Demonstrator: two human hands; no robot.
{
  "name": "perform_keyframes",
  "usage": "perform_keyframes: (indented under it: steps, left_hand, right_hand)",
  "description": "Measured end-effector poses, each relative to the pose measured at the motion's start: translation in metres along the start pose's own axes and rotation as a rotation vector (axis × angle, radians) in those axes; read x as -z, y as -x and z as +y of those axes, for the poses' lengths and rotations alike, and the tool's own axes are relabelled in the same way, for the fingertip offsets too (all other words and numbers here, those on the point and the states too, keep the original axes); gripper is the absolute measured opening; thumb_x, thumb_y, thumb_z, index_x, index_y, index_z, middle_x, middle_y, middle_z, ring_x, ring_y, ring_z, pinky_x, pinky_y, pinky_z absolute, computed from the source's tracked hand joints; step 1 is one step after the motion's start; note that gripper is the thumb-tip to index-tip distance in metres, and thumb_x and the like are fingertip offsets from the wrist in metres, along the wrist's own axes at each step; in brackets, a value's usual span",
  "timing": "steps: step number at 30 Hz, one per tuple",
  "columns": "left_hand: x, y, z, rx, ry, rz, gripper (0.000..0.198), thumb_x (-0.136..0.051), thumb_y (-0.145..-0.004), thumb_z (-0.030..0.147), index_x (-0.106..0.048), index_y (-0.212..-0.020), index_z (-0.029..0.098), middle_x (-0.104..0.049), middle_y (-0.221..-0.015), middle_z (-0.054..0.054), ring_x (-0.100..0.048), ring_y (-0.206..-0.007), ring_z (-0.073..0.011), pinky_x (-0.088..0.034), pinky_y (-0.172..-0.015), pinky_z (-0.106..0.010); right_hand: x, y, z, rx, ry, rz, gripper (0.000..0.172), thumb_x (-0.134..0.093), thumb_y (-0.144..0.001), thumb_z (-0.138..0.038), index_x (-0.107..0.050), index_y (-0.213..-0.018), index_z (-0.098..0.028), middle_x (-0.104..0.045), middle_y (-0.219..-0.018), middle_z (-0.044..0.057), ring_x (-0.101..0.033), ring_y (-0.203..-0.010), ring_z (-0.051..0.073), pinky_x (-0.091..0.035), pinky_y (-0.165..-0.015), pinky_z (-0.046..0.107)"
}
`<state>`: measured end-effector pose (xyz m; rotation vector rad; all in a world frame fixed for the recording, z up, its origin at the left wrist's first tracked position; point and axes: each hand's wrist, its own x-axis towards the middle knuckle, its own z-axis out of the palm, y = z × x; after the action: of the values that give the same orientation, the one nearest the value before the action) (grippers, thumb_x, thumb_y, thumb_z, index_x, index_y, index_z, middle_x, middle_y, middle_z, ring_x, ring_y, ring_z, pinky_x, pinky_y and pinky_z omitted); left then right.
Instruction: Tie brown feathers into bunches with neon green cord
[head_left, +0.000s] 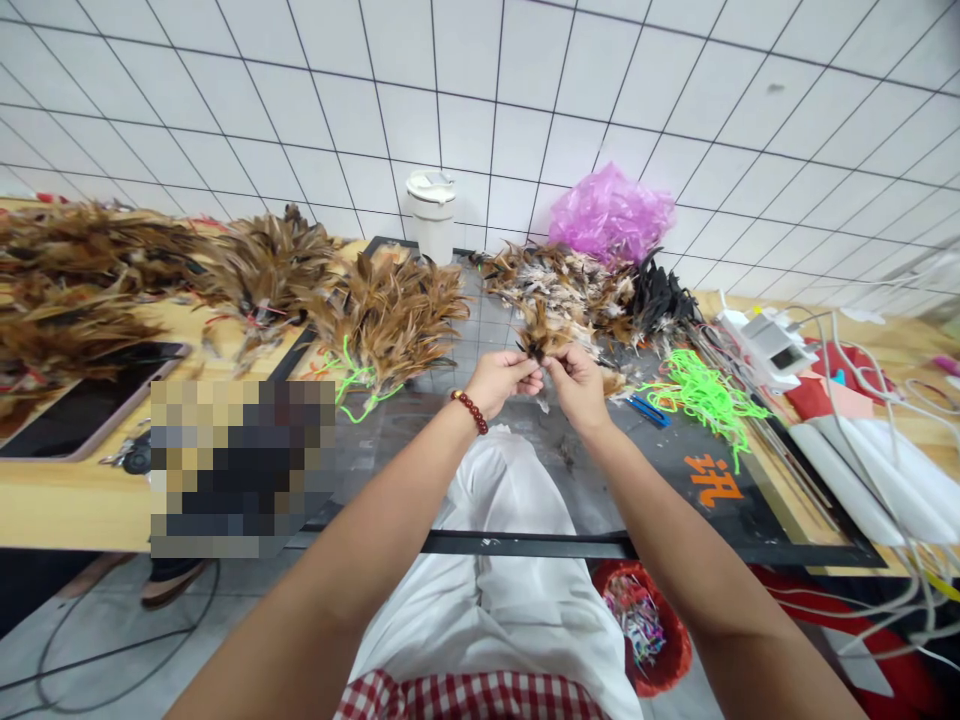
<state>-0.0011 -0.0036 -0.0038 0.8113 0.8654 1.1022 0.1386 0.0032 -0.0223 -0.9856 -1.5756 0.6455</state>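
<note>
Working over a broad, flat, dark grey board with a black edge (397, 420), in front of the white cylindrical lidded cup (433, 215). Partly covered, just in front of the cup and mostly to its left, by a bushy heap of long brown feathers (390, 310); to the cup's right, by a loose heap of mottled cream, brown and black feathers (555, 280); farther right and nearer than the cup, by a tangle of thin neon-green cord (701, 395). Reaching in to the near right of the cup with a bare left hand (502, 382) and, close beside it, a bare right hand (577, 388). Pinching narrowly with the fingertips of both at the base of a small, fluffy brown-and-black feather tuft (541, 325), held nearer than the cup and to its right, with plumes fanning away from the fingers. Likely to weigh next to nothing and to give softly under any touch. Probably springy along the plumes, stiffer toward the shafts, and easily ruffled or bent if squeezed across the spread. Perhaps slightly slippery, so liable to slide apart under a slack pinch. Best taken low, at the gathered dark base, with light, even pressure, keeping clear of the tips. Impossible to make out any binding there, under the fingers.
</note>
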Motion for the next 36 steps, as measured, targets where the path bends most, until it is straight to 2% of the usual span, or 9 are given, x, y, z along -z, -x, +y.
perform_keyframes:
  steps: [8, 13, 15, 19, 21, 25, 28, 31, 36]
  left_hand:
    - [-0.001, 0.000, -0.003, -0.050, -0.116, -0.027, 0.020, -0.072, -0.073, 0.020, -0.058, -0.063, 0.008, -0.059, -0.053, -0.001, -0.056, -0.044, -0.0072, -0.043, -0.044, -0.018]
    - [0.000, 0.002, -0.001, -0.045, -0.104, -0.081, 0.026, -0.072, -0.073, 0.027, -0.056, -0.061, 0.010, -0.056, -0.052, 0.001, -0.053, -0.043, -0.0057, -0.039, -0.042, -0.017]
    - [0.002, 0.003, 0.002, 0.007, -0.073, -0.149, 0.025, -0.072, -0.073, 0.028, -0.057, -0.064, 0.010, -0.055, -0.052, 0.001, -0.051, -0.042, -0.0053, -0.038, -0.041, -0.017]
    - [0.007, 0.007, 0.006, 0.160, -0.019, -0.335, 0.026, -0.077, -0.068, 0.029, -0.061, -0.068, 0.009, -0.055, -0.053, 0.001, -0.051, -0.042, -0.0056, -0.035, -0.038, -0.016]
    - [0.009, 0.008, 0.007, 0.220, -0.020, -0.394, 0.027, -0.078, -0.066, 0.029, -0.061, -0.068, 0.009, -0.056, -0.053, 0.000, -0.052, -0.042, -0.0060, -0.035, -0.037, -0.015]
    - [0.008, 0.007, 0.005, 0.261, -0.031, -0.379, 0.021, -0.076, -0.069, 0.025, -0.064, -0.072, 0.008, -0.059, -0.056, -0.001, -0.057, -0.045, -0.0074, -0.042, -0.042, -0.016]
    - [0.006, 0.006, 0.004, 0.251, -0.009, -0.349, 0.019, -0.072, -0.074, 0.023, -0.066, -0.078, 0.006, -0.066, -0.065, -0.007, -0.065, -0.057, -0.0119, -0.053, -0.057, -0.022]
    - [0.005, 0.006, 0.003, 0.240, 0.010, -0.367, 0.023, -0.069, -0.077, 0.027, -0.066, -0.082, 0.005, -0.070, -0.076, -0.014, -0.068, -0.065, -0.0151, -0.056, -0.067, -0.029]
    - [0.002, 0.005, -0.001, 0.203, -0.084, -0.292, 0.022, -0.071, -0.075, 0.027, -0.064, -0.077, 0.006, -0.065, -0.062, -0.007, -0.062, -0.051, -0.0101, -0.049, -0.050, -0.020]
  right_hand:
    - [0.003, -0.001, -0.004, -0.057, -0.027, 0.008, 0.016, -0.061, -0.078, -0.033, -0.059, -0.069, -0.020, -0.056, -0.074, 0.001, -0.051, -0.074, 0.014, -0.042, -0.073, 0.028]
    - [0.000, -0.001, -0.009, -0.226, -0.262, -0.040, 0.023, -0.068, -0.073, -0.042, -0.061, -0.072, -0.020, -0.059, -0.068, -0.001, -0.054, -0.067, 0.013, -0.045, -0.070, 0.028]
    - [0.002, -0.002, -0.013, -0.291, -0.354, -0.112, 0.027, -0.070, -0.071, -0.045, -0.061, -0.073, -0.020, -0.060, -0.066, -0.001, -0.054, -0.063, 0.013, -0.046, -0.066, 0.028]
    - [0.013, -0.002, -0.016, -0.412, -0.498, -0.366, 0.032, -0.072, -0.070, -0.049, -0.062, -0.070, -0.018, -0.063, -0.064, 0.000, -0.058, -0.059, 0.013, -0.048, -0.063, 0.028]
    - [0.018, -0.003, -0.016, -0.449, -0.525, -0.422, 0.034, -0.075, -0.066, -0.049, -0.062, -0.067, -0.017, -0.064, -0.063, 0.001, -0.060, -0.059, 0.013, -0.049, -0.064, 0.029]
    - [0.019, -0.004, -0.016, -0.478, -0.491, -0.358, 0.036, -0.080, -0.057, -0.048, -0.062, -0.061, -0.017, -0.062, -0.057, -0.001, -0.057, -0.054, 0.012, -0.047, -0.060, 0.027]
    - [0.015, -0.006, -0.016, -0.491, -0.452, -0.236, 0.035, -0.081, -0.054, -0.046, -0.060, -0.053, -0.017, -0.057, -0.050, -0.003, -0.049, -0.048, 0.009, -0.041, -0.052, 0.024]
    - [0.012, -0.007, -0.014, -0.520, -0.395, -0.157, 0.036, -0.081, -0.053, -0.044, -0.057, -0.049, -0.017, -0.054, -0.048, -0.003, -0.045, -0.046, 0.008, -0.036, -0.048, 0.024]
    - [0.010, -0.006, -0.014, -0.547, -0.352, -0.120, 0.043, -0.081, -0.051, -0.046, -0.050, -0.047, -0.018, -0.050, -0.045, -0.003, -0.040, -0.044, 0.007, -0.031, -0.047, 0.024]
